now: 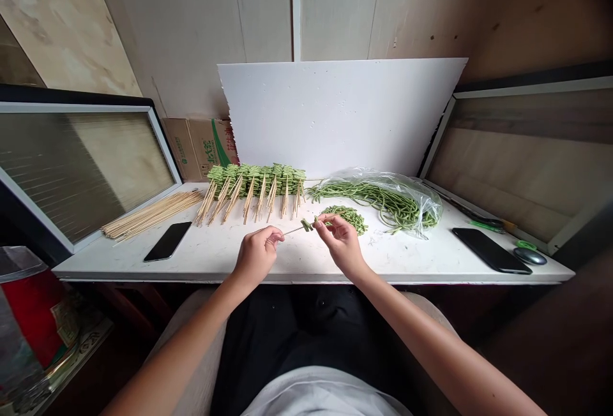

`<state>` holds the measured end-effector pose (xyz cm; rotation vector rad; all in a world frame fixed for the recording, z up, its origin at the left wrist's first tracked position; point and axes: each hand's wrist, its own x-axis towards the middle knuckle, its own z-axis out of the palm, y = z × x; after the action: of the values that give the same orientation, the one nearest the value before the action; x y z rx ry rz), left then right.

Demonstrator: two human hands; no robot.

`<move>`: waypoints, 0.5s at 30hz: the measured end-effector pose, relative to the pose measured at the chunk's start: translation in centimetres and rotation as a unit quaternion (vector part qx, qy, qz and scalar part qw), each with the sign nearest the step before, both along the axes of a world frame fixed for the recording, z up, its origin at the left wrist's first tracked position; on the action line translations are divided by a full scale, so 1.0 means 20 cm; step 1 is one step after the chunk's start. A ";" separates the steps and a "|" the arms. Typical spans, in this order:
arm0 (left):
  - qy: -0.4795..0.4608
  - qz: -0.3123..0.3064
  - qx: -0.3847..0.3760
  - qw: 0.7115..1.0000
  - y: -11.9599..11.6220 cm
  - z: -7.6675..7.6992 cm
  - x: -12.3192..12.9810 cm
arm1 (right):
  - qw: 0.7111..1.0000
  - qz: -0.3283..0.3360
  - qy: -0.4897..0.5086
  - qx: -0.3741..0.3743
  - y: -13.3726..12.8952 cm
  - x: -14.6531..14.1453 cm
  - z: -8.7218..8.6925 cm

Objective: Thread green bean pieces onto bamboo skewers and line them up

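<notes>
My left hand (258,251) is closed on the near end of a thin wooden skewer (293,231) over the middle of the white table. A few short green bean pieces (306,225) are threaded at the skewer's far end. The fingers of my right hand (341,240) pinch a bean piece at that tip. Just behind my right hand lies a pile of cut bean pieces (352,217), partly hidden by it. Finished-looking bean skewers (256,180) are stacked in a row at the back left, their bare sticks pointing toward me.
Loose skewers (151,213) and a phone (168,241) lie at the left. Long beans (383,198) in a clear plastic bag (424,205) sit back right. Another phone (491,250) and a mouse (529,256) are at the right. A white board (342,116) stands behind.
</notes>
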<state>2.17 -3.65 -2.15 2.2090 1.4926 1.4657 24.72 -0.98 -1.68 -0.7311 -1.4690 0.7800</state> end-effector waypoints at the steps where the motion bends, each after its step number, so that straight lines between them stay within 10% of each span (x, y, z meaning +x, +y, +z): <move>1: -0.001 0.000 -0.004 1.000 0.00 0.00 0.00 | 1.000 0.000 -0.002 0.001 0.00 0.00 0.00; 15: -0.008 -0.016 -0.029 0.999 -0.01 0.01 0.00 | 1.000 0.027 0.001 -0.015 -0.02 -0.02 -0.01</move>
<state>2.27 -3.80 -2.01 2.1725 1.4675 1.4092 24.23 -1.30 -1.81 -0.7153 -1.4823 0.8461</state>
